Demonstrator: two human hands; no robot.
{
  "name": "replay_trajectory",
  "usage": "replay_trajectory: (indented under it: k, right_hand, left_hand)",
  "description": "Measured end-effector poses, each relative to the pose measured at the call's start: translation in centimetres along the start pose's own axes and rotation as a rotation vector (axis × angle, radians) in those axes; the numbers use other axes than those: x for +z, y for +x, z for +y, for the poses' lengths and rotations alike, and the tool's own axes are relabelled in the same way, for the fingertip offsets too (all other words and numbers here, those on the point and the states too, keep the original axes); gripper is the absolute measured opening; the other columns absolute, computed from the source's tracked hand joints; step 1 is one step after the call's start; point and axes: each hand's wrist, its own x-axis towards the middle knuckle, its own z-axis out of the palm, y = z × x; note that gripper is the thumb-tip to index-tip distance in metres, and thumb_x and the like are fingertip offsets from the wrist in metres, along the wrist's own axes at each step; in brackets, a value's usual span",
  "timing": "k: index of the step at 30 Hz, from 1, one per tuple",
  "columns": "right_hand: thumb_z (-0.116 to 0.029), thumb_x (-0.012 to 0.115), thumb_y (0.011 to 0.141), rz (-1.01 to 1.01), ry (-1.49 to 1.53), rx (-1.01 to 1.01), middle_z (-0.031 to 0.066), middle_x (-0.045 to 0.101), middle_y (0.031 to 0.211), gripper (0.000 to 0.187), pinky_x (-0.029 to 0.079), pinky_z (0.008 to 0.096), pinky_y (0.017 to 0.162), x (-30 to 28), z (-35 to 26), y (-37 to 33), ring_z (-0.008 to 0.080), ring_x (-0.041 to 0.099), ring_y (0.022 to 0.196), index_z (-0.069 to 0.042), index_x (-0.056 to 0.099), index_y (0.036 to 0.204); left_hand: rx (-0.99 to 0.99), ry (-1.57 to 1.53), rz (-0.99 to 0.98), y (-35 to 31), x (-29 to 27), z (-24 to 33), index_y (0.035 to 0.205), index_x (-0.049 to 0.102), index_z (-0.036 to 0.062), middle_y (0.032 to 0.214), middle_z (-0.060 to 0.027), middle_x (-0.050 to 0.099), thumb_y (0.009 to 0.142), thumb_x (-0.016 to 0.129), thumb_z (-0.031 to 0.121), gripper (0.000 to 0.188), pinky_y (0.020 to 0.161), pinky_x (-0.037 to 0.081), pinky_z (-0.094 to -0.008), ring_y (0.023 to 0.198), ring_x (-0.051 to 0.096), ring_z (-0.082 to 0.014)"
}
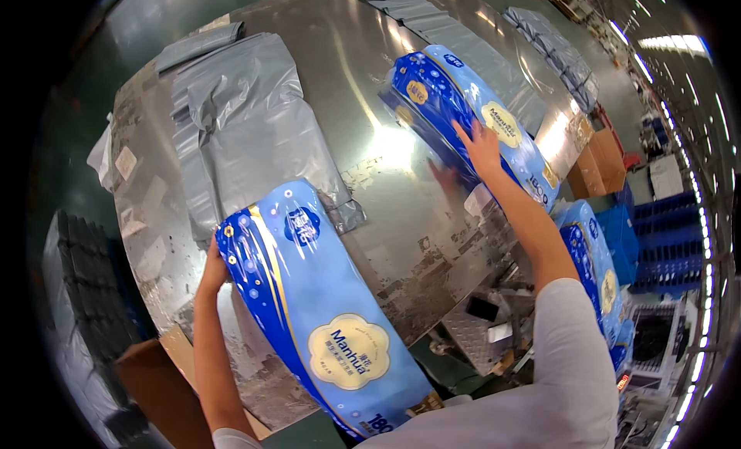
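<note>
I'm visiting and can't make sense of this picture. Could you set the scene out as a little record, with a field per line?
Left hand: at the left edge of the near blue package, fingertips hidden
Right hand: on top of the far blue package, fingers spread
Work surface: shiny, worn metal table
Also on it: folded grey plastic at left, more grey plastic beyond the far package
Off to the right: brown cardboard box, more blue packages
</note>
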Motion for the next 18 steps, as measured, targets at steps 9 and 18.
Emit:
replay_trajectory:
  k: [9,18]
  right_hand:
    - [-0.016,0.057,0.075,-0.075,0.883,-0.105,0.0102,0.057,0.094,0.022,0.043,0.0382,0.079,-7.4,-9.3,11.5,0.0284,0.052,0.092,-0.011,0.061,0.096]
    - [-0.010,0.049,0.077,-0.223,0.964,-0.450,0.0136,0.048,0.111,0.030,0.044,0.0347,0.083,-6.2,-25.9,5.6,0.0301,0.045,0.105,-0.005,0.049,0.107]
  left_hand:
    - [-0.038,0.084,-0.005,-0.2,0.7,1.5,0.120,0.043,0.0052,0.106,-0.0037,0.056,0.077,0.059,-0.001,0.047,0.087,0.041,-0.0275,0.096,0.051,-0.0123]
    - [0.111,0.240,-0.045,-1.8,2.5,0.7,0.107,0.052,0.0001,0.103,-0.0073,0.059,0.076,0.057,-0.001,0.032,0.085,0.041,-0.0286,0.095,0.053,-0.0153]
